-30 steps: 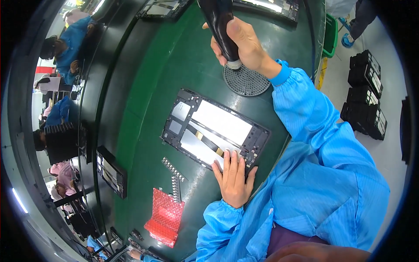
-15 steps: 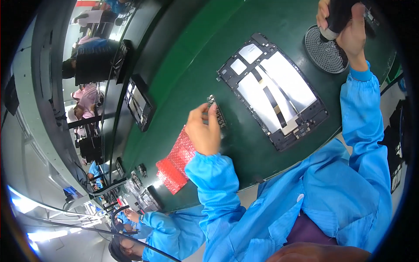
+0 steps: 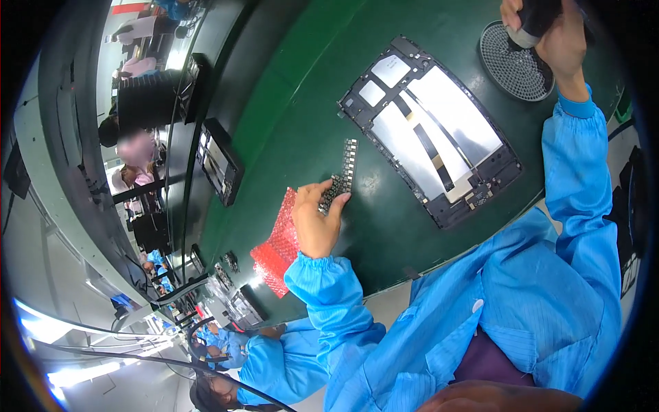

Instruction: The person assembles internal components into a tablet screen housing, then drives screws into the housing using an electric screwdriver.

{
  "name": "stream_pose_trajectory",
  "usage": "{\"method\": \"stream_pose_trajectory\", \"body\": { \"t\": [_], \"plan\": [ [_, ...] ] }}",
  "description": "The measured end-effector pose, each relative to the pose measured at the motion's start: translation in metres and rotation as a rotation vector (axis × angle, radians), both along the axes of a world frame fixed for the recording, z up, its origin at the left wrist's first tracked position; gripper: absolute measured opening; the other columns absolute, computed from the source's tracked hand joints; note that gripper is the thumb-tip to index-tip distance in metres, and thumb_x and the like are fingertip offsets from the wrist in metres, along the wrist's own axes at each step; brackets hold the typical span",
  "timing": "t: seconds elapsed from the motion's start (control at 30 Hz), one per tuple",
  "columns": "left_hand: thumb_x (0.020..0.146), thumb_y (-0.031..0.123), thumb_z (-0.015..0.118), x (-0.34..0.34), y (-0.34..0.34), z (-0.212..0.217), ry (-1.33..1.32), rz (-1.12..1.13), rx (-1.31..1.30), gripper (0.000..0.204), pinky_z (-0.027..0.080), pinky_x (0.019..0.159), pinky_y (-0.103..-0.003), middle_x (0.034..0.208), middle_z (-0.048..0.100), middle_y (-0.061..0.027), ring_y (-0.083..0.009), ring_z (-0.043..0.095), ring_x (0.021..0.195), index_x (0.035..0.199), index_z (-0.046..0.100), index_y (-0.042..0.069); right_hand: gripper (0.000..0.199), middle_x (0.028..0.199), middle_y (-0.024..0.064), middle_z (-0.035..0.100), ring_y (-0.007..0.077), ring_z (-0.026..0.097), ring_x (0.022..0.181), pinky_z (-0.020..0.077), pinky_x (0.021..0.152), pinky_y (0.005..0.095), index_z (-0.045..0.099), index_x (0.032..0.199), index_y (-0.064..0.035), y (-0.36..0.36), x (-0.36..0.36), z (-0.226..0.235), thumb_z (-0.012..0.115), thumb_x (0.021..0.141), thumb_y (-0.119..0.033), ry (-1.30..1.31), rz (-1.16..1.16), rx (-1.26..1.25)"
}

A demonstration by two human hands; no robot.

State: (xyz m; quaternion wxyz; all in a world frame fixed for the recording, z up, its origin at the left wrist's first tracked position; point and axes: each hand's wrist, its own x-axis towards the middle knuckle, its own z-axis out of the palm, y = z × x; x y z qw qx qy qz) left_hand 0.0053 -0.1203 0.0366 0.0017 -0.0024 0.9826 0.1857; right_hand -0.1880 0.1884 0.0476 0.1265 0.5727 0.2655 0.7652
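My left hand (image 3: pixel 316 223) pinches the near end of a narrow circuit board (image 3: pixel 349 165) between thumb and fingers, above the green table. The board stands out past the fingertips, with rows of small metal parts on it. At the far right, my right hand (image 3: pixel 564 48) is wrapped round a black cylindrical tool (image 3: pixel 539 15) with a pale collar. Its lower end is over a round grey tray (image 3: pixel 504 65) with a grid of small holes. Between the hands lies an opened tablet-like device (image 3: pixel 439 137) with silver battery panels and a dark flex strip.
Red bubble wrap (image 3: pixel 280 240) lies beside my left wrist. Another opened device (image 3: pixel 218 163) rests on a dark ledge (image 3: pixel 237 89) at the left. Small parts (image 3: pixel 226 268) and a co-worker in a blue sleeve (image 3: pixel 285 357) are at the lower left.
My left hand has moved slightly nearer to me and turned the circuit board, so that more of it shows. The right hand still holds the black tool by the round tray.
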Motion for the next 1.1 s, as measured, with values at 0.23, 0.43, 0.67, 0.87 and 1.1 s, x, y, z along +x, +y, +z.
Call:
{"method": "stream_pose_trajectory", "body": {
  "t": [0.23,0.43,0.67,0.87,1.1],
  "plan": [
    [0.072,0.008,0.073,0.020,-0.040,-0.008,0.175,0.096,-0.146,0.026,0.045,0.058,-0.028,0.079,0.060,-0.0087,-0.0176,0.056,0.067,0.097,0.067,0.003,0.072,0.061,0.0056,0.050,0.0147,0.051,0.042,0.0437,0.042,0.0262,0.041,0.121,-0.0011,-0.006,0.026,0.017,0.032,0.088,-0.065,-0.236,-0.242,0.265],
    [0.076,0.010,0.072,0.012,-0.004,-0.022,0.195,0.056,-0.040,0.025,0.046,0.061,-0.030,0.087,0.058,-0.0123,-0.0200,0.056,0.071,0.098,0.067,0.001,0.068,0.060,0.0051,0.050,0.0140,0.051,0.043,0.0434,0.042,0.0257,0.041,0.121,-0.0008,-0.009,0.044,0.031,0.036,0.089,-0.061,-0.395,-0.447,0.499],
    [0.068,0.011,0.077,0.007,0.003,-0.008,0.049,0.038,0.094,0.030,0.047,0.064,-0.034,0.089,0.056,-0.0128,-0.0248,0.055,0.073,0.093,0.065,0.000,0.064,0.060,0.0044,0.050,0.0131,0.050,0.043,0.0430,0.042,0.0251,0.040,0.121,-0.0003,0.010,0.052,0.024,0.039,0.091,-0.056,-0.606,-0.731,0.779],
    [0.064,0.009,0.079,0.008,-0.015,-0.020,-0.012,-0.057,0.217,0.032,0.046,0.061,-0.032,0.087,0.056,-0.0105,-0.0210,0.053,0.067,0.091,0.065,0.001,0.060,0.059,0.0039,0.050,0.0124,0.050,0.043,0.0427,0.042,0.0246,0.040,0.121,0.0001,0.049,0.057,0.004,0.043,0.092,-0.052,-0.790,-0.993,1.020],
    [0.064,0.009,0.080,0.007,-0.047,-0.012,-0.094,0.088,0.089,0.032,0.048,0.066,-0.030,0.092,0.057,-0.0109,-0.0222,0.058,0.077,0.090,0.063,0.001,0.081,0.057,0.0144,0.055,0.0234,0.050,0.039,0.0477,0.035,0.0328,0.037,0.122,-0.0011,0.067,0.045,-0.003,0.018,0.085,-0.070,-0.810,-1.158,1.212]
  ]
}}
